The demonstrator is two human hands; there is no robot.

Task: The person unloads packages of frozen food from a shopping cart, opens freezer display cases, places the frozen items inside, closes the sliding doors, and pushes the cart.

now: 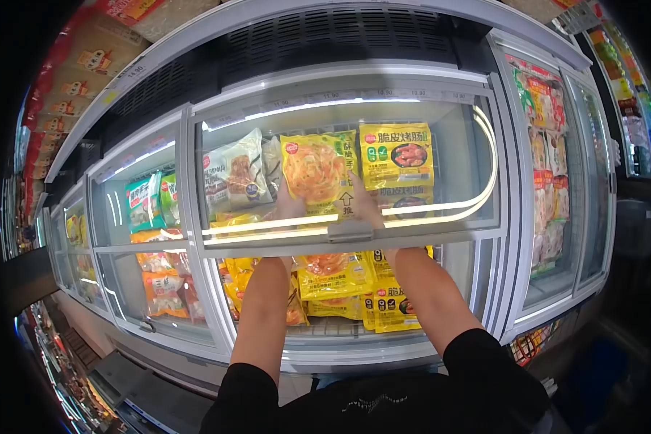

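Observation:
Both my arms reach under the sliding glass lid of a chest freezer, so I see my hands through the glass. My left hand grips the lower left side of a yellow frozen-food bag with a picture of flaky pancake. On the bag's right side, my right hand holds it with the thumb at the edge. Light reflections and the lid's handle partly cover both hands, and the fingers under the bag are hidden. A yellow sausage bag lies right of it, and a grey-white bag to the left.
The lid's front frame and handle cross above my forearms. More yellow bags are stacked nearest me. Left of a divider lie orange bags and green bags. Another freezer section stands at the right.

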